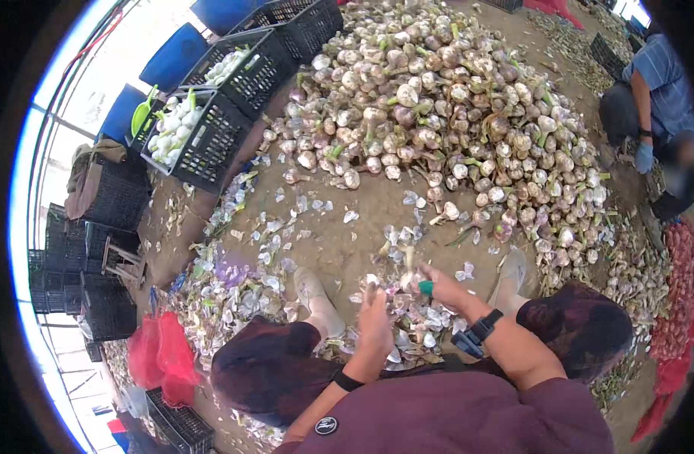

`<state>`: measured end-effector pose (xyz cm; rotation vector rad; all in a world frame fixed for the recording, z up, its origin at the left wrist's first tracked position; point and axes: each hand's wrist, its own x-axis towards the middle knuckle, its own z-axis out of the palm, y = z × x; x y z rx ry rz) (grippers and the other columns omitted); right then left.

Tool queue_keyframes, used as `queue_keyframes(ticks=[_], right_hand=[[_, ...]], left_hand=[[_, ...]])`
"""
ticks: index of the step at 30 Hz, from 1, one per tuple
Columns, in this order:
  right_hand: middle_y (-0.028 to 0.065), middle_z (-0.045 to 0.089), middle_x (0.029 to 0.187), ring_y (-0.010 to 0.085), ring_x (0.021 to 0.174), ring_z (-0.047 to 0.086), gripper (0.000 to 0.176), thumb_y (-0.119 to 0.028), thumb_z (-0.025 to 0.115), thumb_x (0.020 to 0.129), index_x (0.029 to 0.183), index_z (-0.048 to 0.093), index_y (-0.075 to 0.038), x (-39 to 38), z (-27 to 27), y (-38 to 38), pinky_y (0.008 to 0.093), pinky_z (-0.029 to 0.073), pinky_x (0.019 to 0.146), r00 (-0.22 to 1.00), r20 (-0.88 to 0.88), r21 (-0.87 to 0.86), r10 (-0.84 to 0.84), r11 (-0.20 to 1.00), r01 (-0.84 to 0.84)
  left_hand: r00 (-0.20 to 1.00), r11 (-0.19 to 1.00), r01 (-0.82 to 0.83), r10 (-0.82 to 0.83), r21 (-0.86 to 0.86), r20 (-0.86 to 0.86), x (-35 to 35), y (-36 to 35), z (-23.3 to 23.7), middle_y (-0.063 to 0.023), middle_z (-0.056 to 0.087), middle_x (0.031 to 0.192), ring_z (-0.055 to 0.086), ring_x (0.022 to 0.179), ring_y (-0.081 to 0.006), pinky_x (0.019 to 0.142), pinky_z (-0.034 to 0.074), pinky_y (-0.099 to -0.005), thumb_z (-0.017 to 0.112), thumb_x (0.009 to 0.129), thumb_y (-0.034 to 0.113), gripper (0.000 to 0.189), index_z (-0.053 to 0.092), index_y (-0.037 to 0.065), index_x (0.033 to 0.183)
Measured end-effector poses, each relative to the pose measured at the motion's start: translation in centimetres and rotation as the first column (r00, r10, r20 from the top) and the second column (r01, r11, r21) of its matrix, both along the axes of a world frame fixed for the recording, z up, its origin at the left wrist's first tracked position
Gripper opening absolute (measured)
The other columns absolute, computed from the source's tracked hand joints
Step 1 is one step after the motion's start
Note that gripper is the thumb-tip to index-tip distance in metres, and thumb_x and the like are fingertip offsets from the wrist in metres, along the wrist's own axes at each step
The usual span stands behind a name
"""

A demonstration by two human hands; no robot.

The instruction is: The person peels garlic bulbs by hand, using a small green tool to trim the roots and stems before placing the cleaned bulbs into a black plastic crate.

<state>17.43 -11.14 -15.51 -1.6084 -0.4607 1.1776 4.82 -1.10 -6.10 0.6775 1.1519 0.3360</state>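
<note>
We have the garlic bulb (pixel 407 281) up between our knees, just off the fingertips of the right hand (pixel 441 286), its pale stalk pointing up and away from us toward the big garlic heap (pixel 453 106). The right hand is clenched round a green-tipped tool (pixel 426 287) — whether it also pinches the bulb we cannot tell, as it shows too small. The left hand (pixel 375 325) sits lower and nearer our body, just beside the bulb, with the fingers curled and the back turned to us; what it grips, if anything, is hidden. So the right hand is the nearer to the bulb. The heap lies straight ahead and a little right, past a strip of bare dirt (pixel 347 234). Loose skins (pixel 422 325) lie under both hands, our shoes (pixel 314 291) flank them, and black crates (pixel 211 140) stand well off to the left — a co-worker (pixel 657 91) crouches at the heap's far right edge.
</note>
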Motion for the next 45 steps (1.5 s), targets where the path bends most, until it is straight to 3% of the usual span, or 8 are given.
queue_keyframes(ticks=[4, 7, 9, 15, 23, 29, 41, 45], right_hand=[[0.0131, 0.050, 0.123, 0.0228, 0.113, 0.046, 0.057, -0.025, 0.064, 0.081, 0.128, 0.039, -0.003, -0.8, 10.2, 1.4, 0.0323, 0.036, 0.096, 0.992, -0.040, 0.172, 0.122, 0.979, -0.113], [0.0099, 0.043, 0.129, 0.0200, 0.115, 0.045, 0.050, -0.020, 0.062, 0.082, 0.126, 0.042, -0.004, -1.7, 11.5, 1.2, 0.0309, 0.036, 0.096, 0.850, 0.521, 0.271, 0.072, 0.931, -0.244], [0.0101, 0.045, 0.126, 0.0200, 0.112, 0.047, 0.048, -0.016, 0.060, 0.083, 0.126, 0.042, -0.004, -1.9, 13.1, 0.8, 0.0307, 0.038, 0.094, 0.971, 0.240, 0.310, 0.002, 0.948, -0.078], [0.0005, 0.055, 0.080, 0.0048, 0.062, 0.045, 0.022, -0.024, 0.059, 0.086, 0.094, 0.051, -0.005, -4.8, 16.5, 2.3, 0.0211, 0.035, 0.048, 0.985, 0.103, 0.146, -0.139, 0.982, 0.123], [0.0051, 0.057, 0.072, 0.0077, 0.056, 0.049, 0.027, -0.023, 0.066, 0.080, 0.088, 0.057, 0.001, -5.4, 17.4, 3.0, 0.0251, 0.041, 0.048, 0.982, -0.050, 0.071, -0.184, 0.980, 0.187], [0.0078, 0.060, 0.077, 0.0120, 0.068, 0.053, 0.029, -0.017, 0.063, 0.081, 0.100, 0.055, 0.003, -5.0, 17.7, 2.5, 0.0280, 0.045, 0.061, 0.954, 0.263, 0.191, -0.145, 0.977, 0.096], [0.0092, 0.057, 0.076, 0.0141, 0.065, 0.049, 0.017, -0.011, 0.060, 0.080, 0.094, 0.057, -0.001, -3.4, 17.2, 1.8, 0.0298, 0.042, 0.060, 0.837, 0.544, 0.252, -0.067, 0.964, -0.087], [0.0022, 0.058, 0.082, 0.0070, 0.070, 0.049, 0.015, -0.006, 0.059, 0.082, 0.096, 0.058, -0.001, -4.2, 17.7, 1.8, 0.0233, 0.042, 0.061, 0.823, 0.557, 0.212, -0.112, 0.977, -0.011]], left_hand=[[0.750, 0.929, 0.338, -0.169, -0.150, 0.640, -1.9, 1.4, -2.0, -0.0099, 0.050, 0.116, 0.054, 0.100, -0.0205, 0.084, 0.043, -0.0346, 0.039, 0.094, 0.022, 0.038, 0.037, 0.002, 0.126], [0.772, 0.953, 0.259, -0.303, 0.159, 0.558, -1.6, 1.1, 2.2, -0.0118, 0.048, 0.119, 0.052, 0.105, -0.0226, 0.091, 0.042, -0.0366, 0.044, 0.092, 0.014, 0.044, 0.030, 0.002, 0.131], [0.728, 0.985, 0.174, -0.123, -0.008, 0.674, -1.5, 0.6, 5.6, -0.0143, 0.046, 0.121, 0.051, 0.107, -0.0247, 0.093, 0.042, -0.0352, 0.048, 0.089, 0.007, 0.051, 0.025, 0.000, 0.134], [0.886, 0.704, 0.236, -0.439, 0.670, 0.149, -3.2, 0.8, 6.0, -0.0146, 0.045, 0.122, 0.048, 0.109, -0.0190, 0.092, 0.040, -0.0301, 0.055, 0.081, -0.001, 0.064, 0.022, -0.001, 0.136], [0.886, 0.086, 0.336, -0.366, 0.938, -0.284, -4.7, 1.6, 6.9, -0.0105, 0.046, 0.121, 0.046, 0.108, -0.0143, 0.091, 0.040, -0.0264, 0.057, 0.077, -0.007, 0.059, 0.033, -0.003, 0.132], [0.874, 0.749, 0.180, -0.419, 0.638, 0.244, -4.6, 1.6, 7.0, -0.0122, 0.047, 0.125, 0.047, 0.114, -0.0219, 0.092, 0.041, -0.0316, 0.061, 0.073, -0.006, 0.062, 0.037, -0.001, 0.130], [0.766, 0.929, 0.321, -0.139, -0.186, 0.628, -3.9, 1.7, 6.7, -0.0087, 0.050, 0.118, 0.051, 0.105, -0.0231, 0.088, 0.043, -0.0372, 0.029, 0.096, 0.037, 0.043, 0.041, 0.004, 0.121], [0.763, 0.960, 0.260, -0.140, -0.102, 0.631, -3.7, 1.1, 6.7, -0.0085, 0.051, 0.117, 0.051, 0.106, -0.0212, 0.089, 0.042, -0.0369, 0.034, 0.095, 0.037, 0.042, 0.042, 0.004, 0.120]])
